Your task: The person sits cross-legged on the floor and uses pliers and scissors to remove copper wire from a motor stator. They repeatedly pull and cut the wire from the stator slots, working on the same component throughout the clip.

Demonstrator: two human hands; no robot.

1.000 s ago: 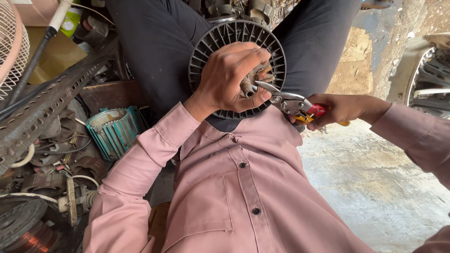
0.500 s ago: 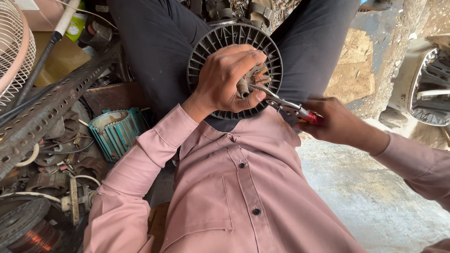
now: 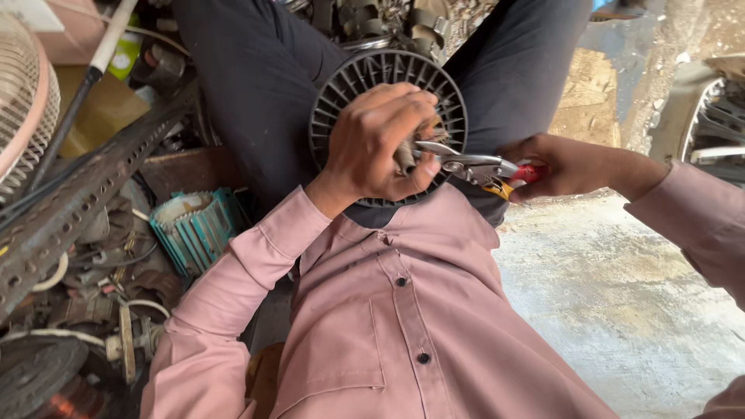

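While scrap crowds the left edge of the view, with a pale wire fan guard (image 3: 27, 109), a perforated metal bar (image 3: 85, 194), a teal finned motor housing (image 3: 194, 229) and a copper-wound coil (image 3: 66, 403) lying among loose cables, the work itself sits in the person's lap. A dark round finned fan wheel (image 3: 388, 128) rests between the thighs, against the dark trousers and just above the hem of the pink shirt (image 3: 403, 310). The left hand (image 3: 380, 143) is curled shut over the wheel's centre, its fingers closed around a short grey stub that looks like a shaft or a wire bundle; which one I cannot tell. To its right, metal pliers (image 3: 469, 164) with red and yellow grips reach in level, their tip meeting the stub just beside the left thumb. The right hand (image 3: 563, 165) is wrapped tight around the grips. Judging by this, the step in hand is gripping or cutting at the hub; next would seem to call for a firm squeeze with the wheel braced and the fingers kept off the blades. Bare concrete floor (image 3: 621, 295) fills the right side.
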